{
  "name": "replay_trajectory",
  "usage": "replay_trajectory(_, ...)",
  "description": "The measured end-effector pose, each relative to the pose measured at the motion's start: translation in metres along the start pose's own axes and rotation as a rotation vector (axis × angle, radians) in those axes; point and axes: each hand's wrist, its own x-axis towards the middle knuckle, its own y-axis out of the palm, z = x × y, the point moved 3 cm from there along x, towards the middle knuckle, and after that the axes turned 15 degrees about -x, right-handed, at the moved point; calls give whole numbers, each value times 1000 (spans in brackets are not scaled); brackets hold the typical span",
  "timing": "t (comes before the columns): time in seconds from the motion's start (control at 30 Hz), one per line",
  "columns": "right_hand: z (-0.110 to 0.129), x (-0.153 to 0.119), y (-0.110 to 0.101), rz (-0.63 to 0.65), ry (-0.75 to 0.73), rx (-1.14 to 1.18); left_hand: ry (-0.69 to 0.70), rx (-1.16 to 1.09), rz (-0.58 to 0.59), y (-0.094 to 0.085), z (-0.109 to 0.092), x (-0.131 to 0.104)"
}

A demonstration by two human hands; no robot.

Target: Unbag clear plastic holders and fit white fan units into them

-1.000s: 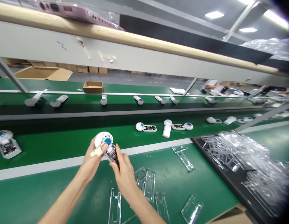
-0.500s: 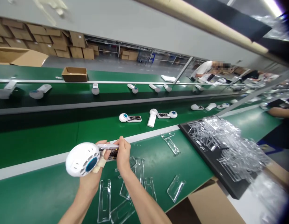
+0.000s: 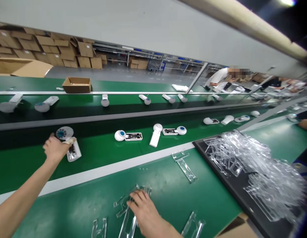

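My left hand [image 3: 55,147] is over the green belt, fingers spread apart beside a white fan-like device with a round head [image 3: 65,132]. Its taped thumb lies across the device's neck. The handle [image 3: 74,150] is uncovered on top, its dark insides showing. Lower down, my right hand [image 3: 145,209] reaches into the loose clear plastic frames on the green bench, fingers bent down round a clear plastic frame [image 3: 128,224]. Part of that frame is hidden under the hand. Another clear frame [image 3: 186,168] lies farther right.
Several more white devices, one being an opened device [image 3: 133,136], lie along the belt [image 3: 103,148]. A black tray [image 3: 219,165] heaped with clear plastic parts stands right. A brown box [image 3: 77,85] sits on the far ledge. A metal post [image 3: 201,76] rises beyond; co-workers are at the right.
The white device went from both hands to the belt at the left, my left hand moving with it. My right hand let go and came down among the clear frames. The view shifted slightly.
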Motion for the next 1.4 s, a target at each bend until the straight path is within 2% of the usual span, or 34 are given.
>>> replay_trajectory(0.07, -4, -5, 18, -57, -40, -42, 107, 126, -11, 21, -6, -8)
replay_trajectory(0.1, -6, -3, 25, -87, -34, -58, 97, 160, 44, 40, -4, -17)
replay_trajectory(0.2, -9, 6, 40, -193, -39, -159, -153, 68, 307, 114, 17, -42)
replay_trajectory(0.27, -7, 9, 48, -321, -107, -239, -275, -17, 361, 156, 32, -51)
replay_trajectory(0.33, -6, 10, 56, -462, -157, -283, -306, -89, 328, 181, 39, -51)
replay_trajectory(0.4, -7, 12, 62, -515, -152, -284, -261, -144, 270, 188, 38, -50)
replay_trajectory(0.47, -10, 15, 59, -467, -144, -236, -152, -167, 225, 182, 26, -55)
replay_trajectory(0.53, -13, 19, 43, -372, -157, -112, -7, -161, 207, 170, 8, -66)
replay_trajectory(0.6, -21, 23, 16, -302, -119, 62, 165, -125, 212, 155, -14, -82)
replay_trajectory(0.67, -32, 29, -14, -238, 14, 221, 268, -125, 225, 139, -33, -97)
replay_trajectory(0.73, -41, 36, -41, -189, 182, 330, 214, -212, 223, 124, -42, -110)
replay_trajectory(0.8, -44, 45, -62, -161, 294, 366, 44, -332, 240, 111, -44, -123)
replay_trajectory(0.9, -32, 62, -81, -140, 313, 285, -139, -430, 302, 97, -42, -145)
replay_trajectory(1.03, 1, 78, -84, -133, 303, 181, -192, -472, 338, 86, -39, -171)
replay_trajectory(1.23, 38, 77, -68, -335, 395, 62, -181, -535, 230, 68, -33, -182)
replay_trajectory(1.3, 46, 74, -58, -332, 387, 71, -182, -598, 204, 61, -31, -181)
replay_trajectory(1.4, 54, 70, -50, -257, 362, 130, -197, -668, 193, 49, -26, -182)
